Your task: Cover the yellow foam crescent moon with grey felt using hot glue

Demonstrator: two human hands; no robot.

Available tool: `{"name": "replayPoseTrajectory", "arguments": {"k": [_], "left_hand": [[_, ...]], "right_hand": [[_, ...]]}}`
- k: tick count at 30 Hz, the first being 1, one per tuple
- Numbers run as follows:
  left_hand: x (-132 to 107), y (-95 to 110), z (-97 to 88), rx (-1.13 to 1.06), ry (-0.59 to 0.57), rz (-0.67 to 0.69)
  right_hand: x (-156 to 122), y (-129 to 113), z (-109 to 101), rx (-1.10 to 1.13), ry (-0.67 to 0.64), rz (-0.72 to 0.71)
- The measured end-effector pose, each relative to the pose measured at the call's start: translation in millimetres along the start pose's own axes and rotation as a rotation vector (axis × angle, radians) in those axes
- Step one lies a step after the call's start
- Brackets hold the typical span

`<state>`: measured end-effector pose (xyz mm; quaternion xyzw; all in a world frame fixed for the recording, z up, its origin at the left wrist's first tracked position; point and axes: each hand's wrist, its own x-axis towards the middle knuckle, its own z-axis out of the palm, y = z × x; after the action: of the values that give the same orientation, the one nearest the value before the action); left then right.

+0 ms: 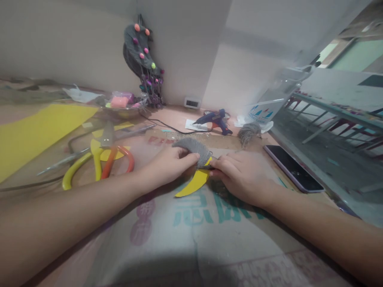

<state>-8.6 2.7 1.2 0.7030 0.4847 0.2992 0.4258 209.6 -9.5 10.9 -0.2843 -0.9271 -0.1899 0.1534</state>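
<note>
A yellow crescent [194, 184], its upper part wrapped in grey yarn [196, 149], is held between my hands over the table. My left hand [176, 163] is closed on the wrapped part, with its thumb lying across the grey windings. On the other side, my right hand [233, 171] pinches a strand of grey yarn close to where the wrapping meets the bare yellow. Its fingertips hide part of that strand. The lower yellow tip hangs free, pointing down and left. A loose ball of grey yarn [249, 134] lies beyond my right hand.
Pliers with yellow handles [96, 159], orange-handled scissors [119, 159] and yellow sheet [44, 131] lie left. A blue glue gun [214, 119] rests at the back, below a grey crescent with pompoms [137, 50]. A phone [293, 167] lies right, near the table's edge.
</note>
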Motion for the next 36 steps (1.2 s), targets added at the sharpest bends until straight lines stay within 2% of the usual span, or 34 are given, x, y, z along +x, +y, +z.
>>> {"name": "replayPoseTrajectory", "arguments": {"k": [9,18,31,36], "left_hand": [[-0.8,0.9,-0.8,0.024,0.027,0.034],[1.4,-4.7,1.1,0.021,0.023,0.057],[2.7,-5.9,2.3,0.009,0.026,0.042],[3.0,-4.9,2.3,-0.006,-0.004,0.021]], "right_hand": [[2.7,-5.4,-9.4,0.096,0.045,0.116],[4.5,-7.9,-9.4,0.075,-0.010,0.151],[5.6,-6.6,-7.7,0.008,0.071,-0.009],[5.5,-5.1,-5.4,-0.041,0.055,-0.067]]}}
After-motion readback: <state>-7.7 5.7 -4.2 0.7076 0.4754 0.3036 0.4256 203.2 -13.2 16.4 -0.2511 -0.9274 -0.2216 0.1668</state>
